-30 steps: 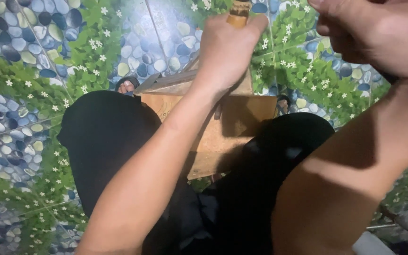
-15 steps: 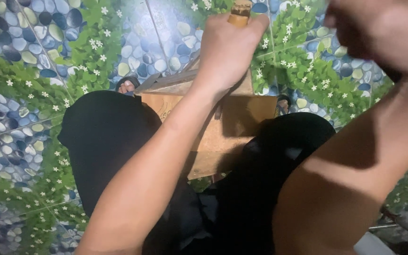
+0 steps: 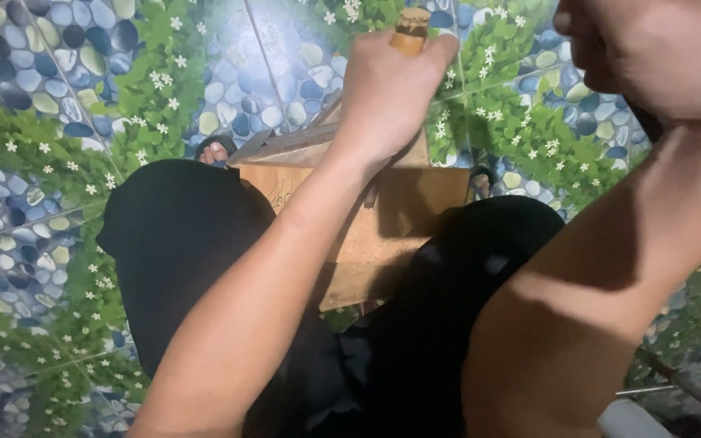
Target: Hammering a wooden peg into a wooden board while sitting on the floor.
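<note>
Rising slightly toward the upper right corner, the right hand [image 3: 659, 49] is blurring, its grip impossible to tell. Left hand [image 3: 387, 93] is clenching the bamboo stick [image 3: 410, 28] at top centre, above the wooden block [image 3: 367, 219].

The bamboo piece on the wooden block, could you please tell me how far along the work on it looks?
Done: the left hand grips the bamboo piece standing upright over the wooden block between the knees. In hand: the right hand is raised close to the camera; what it holds cannot be seen. Left: the bamboo's top looks whole, with no split or cut visible.
</note>
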